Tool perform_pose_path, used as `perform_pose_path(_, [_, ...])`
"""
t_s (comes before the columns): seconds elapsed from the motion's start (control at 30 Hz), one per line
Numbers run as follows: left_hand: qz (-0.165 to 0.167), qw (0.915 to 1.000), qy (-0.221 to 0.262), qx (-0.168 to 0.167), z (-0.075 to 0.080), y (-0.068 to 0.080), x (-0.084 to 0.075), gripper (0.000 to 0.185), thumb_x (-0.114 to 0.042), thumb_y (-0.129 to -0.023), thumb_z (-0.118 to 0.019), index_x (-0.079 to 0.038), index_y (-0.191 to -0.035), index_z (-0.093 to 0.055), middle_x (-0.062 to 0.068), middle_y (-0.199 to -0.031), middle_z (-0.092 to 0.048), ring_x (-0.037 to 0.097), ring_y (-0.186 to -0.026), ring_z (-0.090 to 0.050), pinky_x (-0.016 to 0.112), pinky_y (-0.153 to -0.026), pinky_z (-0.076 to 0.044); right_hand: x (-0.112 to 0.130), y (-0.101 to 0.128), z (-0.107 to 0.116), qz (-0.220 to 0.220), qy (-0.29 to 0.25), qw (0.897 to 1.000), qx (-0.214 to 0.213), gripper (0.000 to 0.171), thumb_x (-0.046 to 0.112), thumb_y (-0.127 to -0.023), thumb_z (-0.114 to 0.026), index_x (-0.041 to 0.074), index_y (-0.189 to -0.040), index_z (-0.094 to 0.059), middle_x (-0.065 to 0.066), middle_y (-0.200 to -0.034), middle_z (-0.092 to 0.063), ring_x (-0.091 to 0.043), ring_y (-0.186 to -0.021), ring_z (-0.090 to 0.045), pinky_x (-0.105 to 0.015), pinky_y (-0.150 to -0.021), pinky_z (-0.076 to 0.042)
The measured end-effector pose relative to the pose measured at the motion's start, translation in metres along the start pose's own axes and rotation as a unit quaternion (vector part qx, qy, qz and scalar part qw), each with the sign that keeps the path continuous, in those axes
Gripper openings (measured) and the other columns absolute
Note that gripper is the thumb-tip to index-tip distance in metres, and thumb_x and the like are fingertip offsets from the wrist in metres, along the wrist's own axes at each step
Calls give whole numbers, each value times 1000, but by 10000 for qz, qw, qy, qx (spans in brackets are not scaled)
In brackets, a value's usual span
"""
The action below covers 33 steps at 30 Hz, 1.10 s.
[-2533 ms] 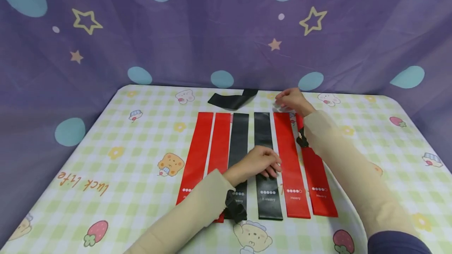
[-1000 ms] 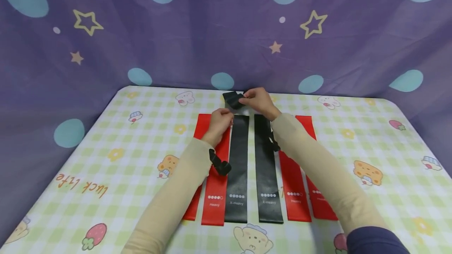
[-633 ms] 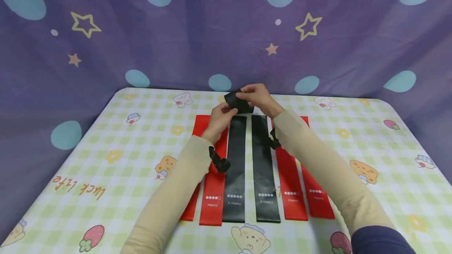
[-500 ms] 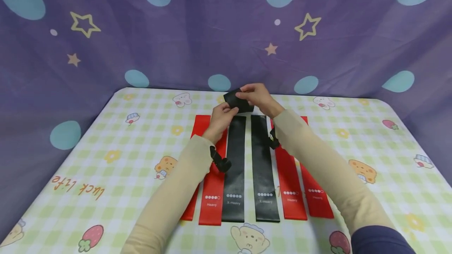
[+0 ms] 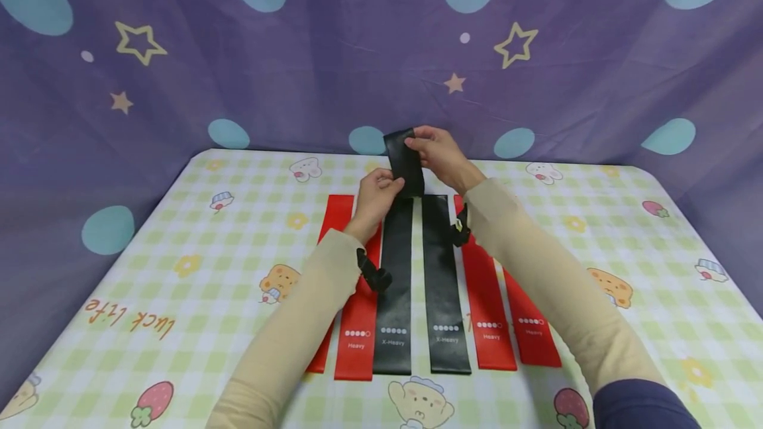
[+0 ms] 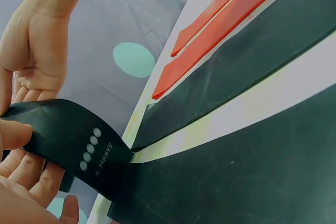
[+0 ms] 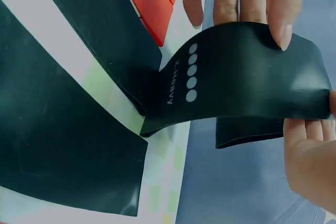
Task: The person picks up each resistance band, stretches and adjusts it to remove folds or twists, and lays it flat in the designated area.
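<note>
Both hands hold a black resistance band raised at the back of the table, its lower end close to the far end of the left black band. My left hand pinches the raised band's left edge between thumb and fingers. Higher up, my right hand pinches its upper right corner. Printed "X-Heavy" with several dots, the band curves and folds back in the right wrist view. A second flat black band lies to the right. Red bands marked "Heavy" flank the black ones, including one red band partly under my left arm.
A green-and-white checked cloth with cartoon prints covers the table. Behind its far edge hangs a purple curtain with stars and teardrops. On the right, red bands lie partly under my right forearm.
My right hand has moved left from the right red bands to the black band at the back. My left hand has moved forward to grip it too. Together they have lifted the band more upright.
</note>
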<state>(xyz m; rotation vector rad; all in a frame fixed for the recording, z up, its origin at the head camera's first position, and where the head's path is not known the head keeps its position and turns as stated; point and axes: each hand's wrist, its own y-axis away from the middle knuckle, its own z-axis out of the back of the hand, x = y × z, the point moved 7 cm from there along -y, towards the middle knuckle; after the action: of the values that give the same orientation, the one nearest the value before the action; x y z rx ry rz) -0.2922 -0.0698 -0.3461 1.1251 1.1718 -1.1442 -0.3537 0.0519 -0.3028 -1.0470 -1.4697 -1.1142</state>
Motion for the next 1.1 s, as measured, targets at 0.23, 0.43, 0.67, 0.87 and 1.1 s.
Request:
perform_pose_path(0.23, [-169, 9996, 116, 196, -8, 6, -1, 13, -3, -89, -60, 2, -100, -60, 16, -89, -68, 6, -68, -56, 19, -65, -45, 6, 1, 6, 93, -409, 9989, -203, 5, 3, -94, -53, 7, -97, -53, 4, -71, -57, -6, -57, -54, -21, -56, -46])
perform_pose_path(0.43, [-157, 9990, 59, 414, -16, 11, -2, 18, -4, -89, -60, 5, -106, -62, 7, -83, -64, 6, -66, -51, 17, -63, -44, 13, 3, 12, 191, -657, 9974, -228, 6, 0, -93, -53, 5, -96, -55, 1, -77, -60, -9, -63, -60, -22, -60, -49])
perform_pose_path(0.67, [84, 9985, 172, 518, -20, 20, 2, 21, -5, -90, -62, 4, -109, -62, 9, -89, -65, 7, -68, -54, 19, -64, -49, 11, 3, 20, 4, -827, 9956, -433, 10, -2, -92, -54, 5, -100, -53, 0, -81, -60, -9, -65, -61, -21, -61, -50])
perform_pose_path(0.87, [271, 9969, 194, 717, -22, 32, 9, 24, -5, -90, -61, 4, -112, -59, 6, -87, -63, 10, -68, -55, 21, -62, -51, 5, 2, 25, -317, -888, 9935, -637, 31, 0, -91, -56, 1, -122, -49, -3, -95, -57, -8, -68, -61, -19, -63, -50])
perform_pose_path(1.1, [228, 9957, -130, 894, -24, 46, 4, 25, -7, -91, -60, 2, -115, -59, 17, -99, -65, 15, -71, -57, 22, -62, -52, 2, 4, 28, -377, -1030, 9909, -785, 50, 1, -91, -58, -2, -137, -41, -5, -105, -56, -8, -72, -62, -19, -66, -51])
